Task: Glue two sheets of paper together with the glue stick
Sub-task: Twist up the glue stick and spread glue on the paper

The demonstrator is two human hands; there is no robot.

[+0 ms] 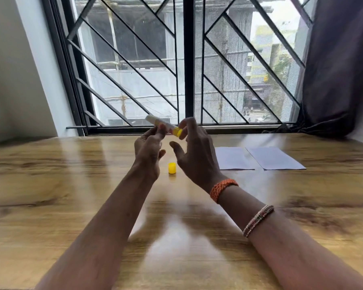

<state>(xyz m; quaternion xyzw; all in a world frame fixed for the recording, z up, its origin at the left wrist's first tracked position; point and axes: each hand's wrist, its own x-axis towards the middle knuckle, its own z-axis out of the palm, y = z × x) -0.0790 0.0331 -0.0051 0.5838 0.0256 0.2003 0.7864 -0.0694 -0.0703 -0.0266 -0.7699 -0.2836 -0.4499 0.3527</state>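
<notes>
A white glue stick (pixel 158 123) with a yellow base is held up above the wooden table (pixel 71 174), tilted, its open white end pointing up and left. My left hand (pixel 149 149) grips its middle. My right hand (pixel 194 151) has fingertips on the yellow base end, the other fingers spread. The yellow cap (pixel 172 168) stands on the table below and between my hands. Two white sheets of paper lie flat side by side to the right: the left sheet (pixel 232 158) and the right sheet (pixel 275 158), apart from each other.
A barred window (pixel 187 63) runs along the table's far edge. A dark curtain (pixel 340 65) hangs at the far right. A white wall stands at the left. An orange band and a beaded bracelet sit on my right forearm.
</notes>
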